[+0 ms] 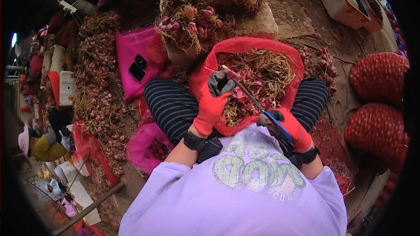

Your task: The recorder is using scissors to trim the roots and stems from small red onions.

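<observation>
My left hand [213,102], in a red glove with grey-black fingertips, is closed above the left side of an open red mesh bag [258,43]. A small pale tip shows by its fingers, but what they hold is mostly hidden. Similarly gloved, my right hand [294,127] is wrapped round the blue handle of a pair of scissors [250,97]. The long metal blades slant up and left, their tips close to my left fingers. Inside the bag between my knees lie shallots [248,72] and dry straw-coloured stalks [274,65].
Bunched shallots with dry roots [205,17] are heaped on a block ahead. More shallots [98,83] spread along the left. A phone [137,72] rests on pink plastic [124,52]. Filled red mesh sacks [378,78] stand at right; a white crate [339,0] sits far right.
</observation>
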`<state>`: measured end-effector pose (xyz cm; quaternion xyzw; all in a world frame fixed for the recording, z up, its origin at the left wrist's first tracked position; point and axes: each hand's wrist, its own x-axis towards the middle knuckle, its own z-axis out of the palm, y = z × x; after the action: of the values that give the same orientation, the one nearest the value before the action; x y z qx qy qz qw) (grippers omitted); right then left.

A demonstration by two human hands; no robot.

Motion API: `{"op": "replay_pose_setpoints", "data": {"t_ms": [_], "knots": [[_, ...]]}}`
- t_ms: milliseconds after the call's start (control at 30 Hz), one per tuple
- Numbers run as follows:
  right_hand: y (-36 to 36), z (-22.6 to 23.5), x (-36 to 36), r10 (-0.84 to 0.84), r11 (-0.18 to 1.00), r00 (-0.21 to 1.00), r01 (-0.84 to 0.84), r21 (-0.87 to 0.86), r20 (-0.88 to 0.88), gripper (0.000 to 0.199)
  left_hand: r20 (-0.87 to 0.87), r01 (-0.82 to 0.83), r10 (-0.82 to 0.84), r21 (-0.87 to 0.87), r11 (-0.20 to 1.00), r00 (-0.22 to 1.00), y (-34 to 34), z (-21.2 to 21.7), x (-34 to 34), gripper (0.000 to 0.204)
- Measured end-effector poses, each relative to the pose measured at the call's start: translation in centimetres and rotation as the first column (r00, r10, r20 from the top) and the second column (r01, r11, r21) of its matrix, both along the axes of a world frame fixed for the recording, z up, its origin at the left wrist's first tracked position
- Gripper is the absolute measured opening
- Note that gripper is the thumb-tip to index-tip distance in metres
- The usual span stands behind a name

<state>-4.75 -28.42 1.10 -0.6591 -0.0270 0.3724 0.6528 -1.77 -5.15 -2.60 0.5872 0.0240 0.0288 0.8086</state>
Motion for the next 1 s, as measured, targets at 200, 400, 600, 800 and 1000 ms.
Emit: {"op": "replay_pose_setpoints", "data": {"t_ms": [200, 400, 600, 800, 1000], "knots": [[0.6, 1.2, 0.3, -0.022, 0.996, 1.0, 0.023, -0.09, 0.005, 0.033, 0.006, -0.01, 0.009, 0.087, 0.996, 1.0, -0.3, 1.0, 0.0, 0.025], [0.1, 1.3, 0.2, -0.004, 0.997, 1.0, 0.003, -0.078, -0.004, 0.033, 0.081, 0.015, -0.059, 0.462, 0.887, 0.995, -0.1, 1.0, 0.1, 0.023], [1.0, 3.0, 0.5, -0.051, 0.994, 0.997, 0.045, -0.103, -0.054, 0.032, 0.05, 0.007, -0.029, 0.395, 0.919, 0.998, -0.8, 1.7, -0.2, 0.023], [-0.4, 1.1, -0.2, -0.036, 0.999, 0.999, 0.036, -0.039, -0.011, 0.029, 0.09, -0.087, 0.058, 0.365, 0.927, 0.994, -0.8, 1.3, 0.1, 0.023], [-0.1, 0.6, -0.4, -0.039, 0.999, 0.999, 0.039, -0.035, 0.002, 0.03, 0.116, -0.091, 0.042, 0.462, 0.882, 0.992, -0.6, 1.9, 0.2, 0.022]]}}
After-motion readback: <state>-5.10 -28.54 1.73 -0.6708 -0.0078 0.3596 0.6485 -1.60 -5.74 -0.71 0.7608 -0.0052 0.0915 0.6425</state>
